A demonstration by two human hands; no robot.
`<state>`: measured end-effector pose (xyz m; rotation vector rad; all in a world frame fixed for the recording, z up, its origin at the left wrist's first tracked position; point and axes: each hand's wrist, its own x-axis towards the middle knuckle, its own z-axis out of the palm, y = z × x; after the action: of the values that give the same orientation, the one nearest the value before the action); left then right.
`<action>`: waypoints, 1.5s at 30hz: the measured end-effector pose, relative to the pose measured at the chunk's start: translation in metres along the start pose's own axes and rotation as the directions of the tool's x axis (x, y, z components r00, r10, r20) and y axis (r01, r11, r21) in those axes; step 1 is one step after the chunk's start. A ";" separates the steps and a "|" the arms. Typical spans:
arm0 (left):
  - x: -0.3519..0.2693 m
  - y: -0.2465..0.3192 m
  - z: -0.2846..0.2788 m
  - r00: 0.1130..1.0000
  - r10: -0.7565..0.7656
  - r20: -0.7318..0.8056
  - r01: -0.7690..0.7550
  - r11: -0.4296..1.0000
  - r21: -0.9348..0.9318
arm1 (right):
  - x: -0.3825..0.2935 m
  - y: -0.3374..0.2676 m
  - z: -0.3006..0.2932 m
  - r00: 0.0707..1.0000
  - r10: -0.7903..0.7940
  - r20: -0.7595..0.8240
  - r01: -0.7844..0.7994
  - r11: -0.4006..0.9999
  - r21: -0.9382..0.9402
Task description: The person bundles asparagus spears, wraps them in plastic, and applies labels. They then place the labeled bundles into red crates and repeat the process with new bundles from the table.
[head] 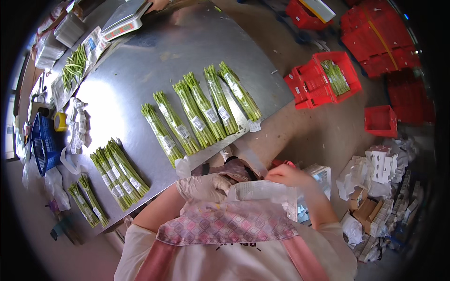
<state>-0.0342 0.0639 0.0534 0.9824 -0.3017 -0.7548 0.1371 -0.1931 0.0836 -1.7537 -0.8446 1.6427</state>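
My left hand (205, 188), in a pale glove, is closed on the left end of a white roll of labels (260, 190) held in front of my patterned apron. My right hand (286, 175), blurred and without a visible glove, is at the right end of the roll; a translucent strip rises beside its fingers. Just beyond the hands, wrapped asparagus bundles (198, 112) bearing printed labels lie side by side along the edge of the metal table (168, 52). More labelled bundles (119, 175) lie to the left, with two shorter-looking ones (88, 202) at the near left corner.
A scale (123, 21) and loose asparagus (75, 66) are at the upper left. A blue basket (45, 144), yellow tape (60, 122) and label strips (78, 123) lie at the left. Red crates (355, 66), one holding asparagus, stand on the floor right; a white basket (327, 182) is beside me.
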 end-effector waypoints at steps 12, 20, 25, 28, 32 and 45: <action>0.032 0.007 -0.039 0.917 -0.105 -0.386 0.149 0.985 0.086 | 0.026 0.007 -0.004 0.518 -0.310 -0.797 -0.102 0.903 -0.418; 0.048 -0.013 -0.041 0.799 -0.011 -0.601 -0.075 0.990 -0.117 | 0.070 -0.041 0.045 0.493 -0.557 -0.669 0.240 0.826 -0.511; 0.035 -0.006 -0.033 0.724 0.034 -0.689 -0.210 0.962 -0.174 | 0.087 -0.056 0.053 0.494 -0.472 -0.731 0.276 0.882 -0.383; 0.022 -0.012 -0.031 0.675 0.108 -0.730 -0.203 0.978 -0.043 | 0.102 -0.054 0.054 0.466 -0.521 -0.715 0.304 0.853 -0.424; 0.005 -0.003 -0.021 0.597 0.085 -0.798 -0.097 0.995 0.034 | 0.117 -0.049 0.052 0.559 -0.533 -0.635 0.425 0.842 -0.332; -0.012 -0.017 0.012 0.685 0.079 -0.724 -0.131 0.991 -0.015 | 0.235 -0.060 -0.077 0.170 -0.812 -0.559 -0.082 0.553 -0.829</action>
<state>-0.0569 0.0590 0.0468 1.1142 0.3646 -0.2159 0.2197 0.0284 -0.0118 -2.1801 -1.2171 -0.4721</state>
